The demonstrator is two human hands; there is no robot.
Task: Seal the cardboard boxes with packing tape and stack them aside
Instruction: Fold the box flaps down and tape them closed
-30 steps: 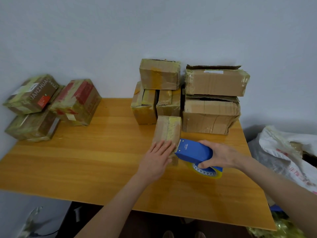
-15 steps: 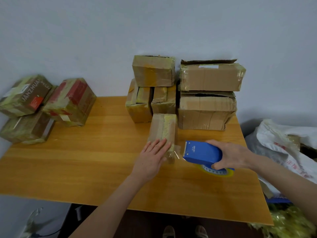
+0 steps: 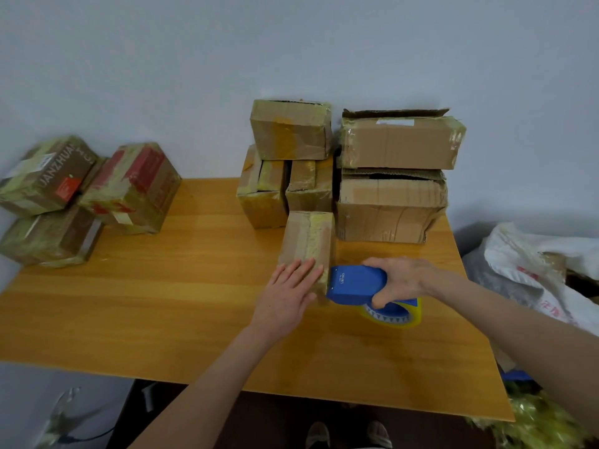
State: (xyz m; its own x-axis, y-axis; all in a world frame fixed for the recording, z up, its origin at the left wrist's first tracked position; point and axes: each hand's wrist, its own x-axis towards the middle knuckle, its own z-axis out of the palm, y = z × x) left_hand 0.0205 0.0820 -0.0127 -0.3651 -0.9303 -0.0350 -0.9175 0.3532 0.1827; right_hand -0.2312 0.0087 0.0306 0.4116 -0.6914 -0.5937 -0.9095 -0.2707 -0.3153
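Note:
A small cardboard box lies lengthwise in the middle of the wooden table, with a yellowish tape strip along its top. My left hand lies flat with fingers spread on the box's near end. My right hand grips a blue tape dispenser whose front edge touches the box's near right corner. Its yellow tape roll shows under my hand.
Several cardboard boxes are stacked at the back of the table against the wall, some with open flaps. Three taped boxes are piled at the table's left edge. A white sack sits off the right side.
The dispenser had pulled a little away to the right of the box, and it is now back against the box's near right corner. My left hand has stayed on the box.

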